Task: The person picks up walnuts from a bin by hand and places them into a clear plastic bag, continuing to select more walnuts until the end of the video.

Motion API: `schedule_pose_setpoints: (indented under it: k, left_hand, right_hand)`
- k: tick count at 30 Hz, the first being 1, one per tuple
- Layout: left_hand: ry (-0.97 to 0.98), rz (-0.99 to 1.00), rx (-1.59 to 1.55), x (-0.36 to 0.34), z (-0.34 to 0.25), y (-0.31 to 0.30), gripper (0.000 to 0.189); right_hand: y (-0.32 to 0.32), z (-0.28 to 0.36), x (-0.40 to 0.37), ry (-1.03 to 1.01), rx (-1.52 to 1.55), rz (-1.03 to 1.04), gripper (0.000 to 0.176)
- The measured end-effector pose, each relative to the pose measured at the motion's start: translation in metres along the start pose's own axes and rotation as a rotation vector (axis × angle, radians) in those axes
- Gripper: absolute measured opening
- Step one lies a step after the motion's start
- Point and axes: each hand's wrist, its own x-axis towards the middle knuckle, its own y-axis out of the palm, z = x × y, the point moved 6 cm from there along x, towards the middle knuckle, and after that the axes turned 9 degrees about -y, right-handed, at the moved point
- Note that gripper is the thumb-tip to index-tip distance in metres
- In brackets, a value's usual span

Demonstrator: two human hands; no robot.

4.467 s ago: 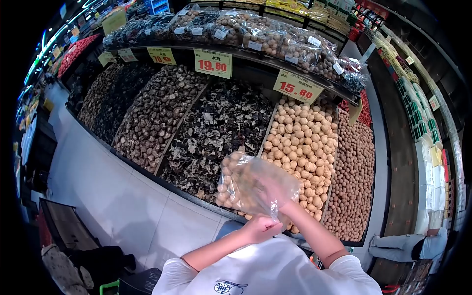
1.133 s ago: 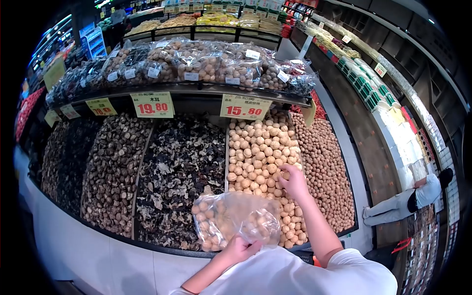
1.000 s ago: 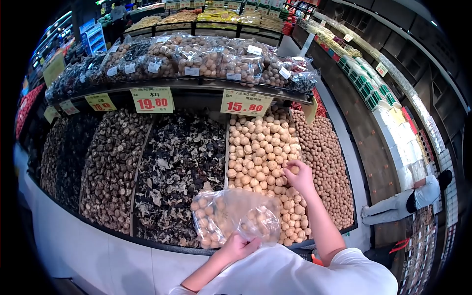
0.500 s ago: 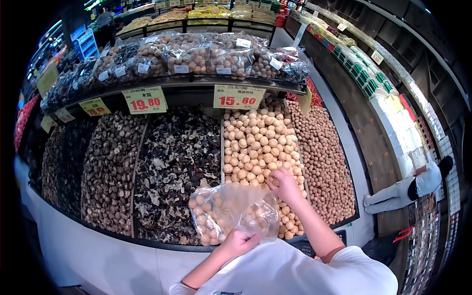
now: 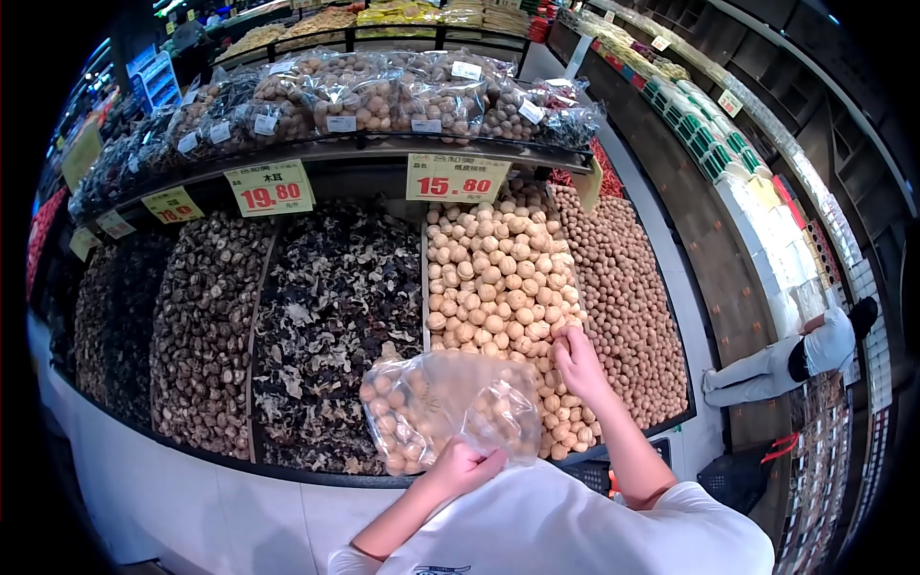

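Note:
A clear plastic bag with several pale walnuts inside lies over the front of the bins. My left hand is closed on the bag's near edge, thumb pressed against the fingers. On the right side of the walnut bin, my right hand is among the loose walnuts, its fingers bent together at the bin's surface. Whatever is between those fingertips is hidden.
Left of the walnuts is black wood ear fungus, then dried mushrooms. Smaller brown nuts fill the right bin. Above runs a shelf of bagged goods with price signs. Another person stands in the right aisle.
My right hand has moved to the right across the walnuts, away from the bag. The left hand keeps its grip on the bag. The whole view has shifted slightly.

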Motion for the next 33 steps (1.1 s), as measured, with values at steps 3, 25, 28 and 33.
schedule_pose_setpoints:
  k: [3,25,28,33]
  left_hand:
    - [-0.066,-0.001,0.015,0.002,-0.003,-0.002,0.026]
    - [0.051,-0.068,0.113,0.002,-0.015,-0.003,0.025]
    - [0.089,-0.03,0.167,0.002,-0.015,0.002,0.026]
    - [0.155,-0.027,0.096,0.0,-0.01,0.008,0.027]
  right_hand:
    - [-0.003,0.031,-0.004,-0.137,-0.189,-0.063,0.027]
    - [0.003,0.088,-0.012,-0.327,0.292,0.079,0.01]
    - [0.05,0.112,-0.021,-0.408,0.316,0.442,0.012]
    - [0.128,0.123,-0.023,-0.346,0.134,0.711,0.015]
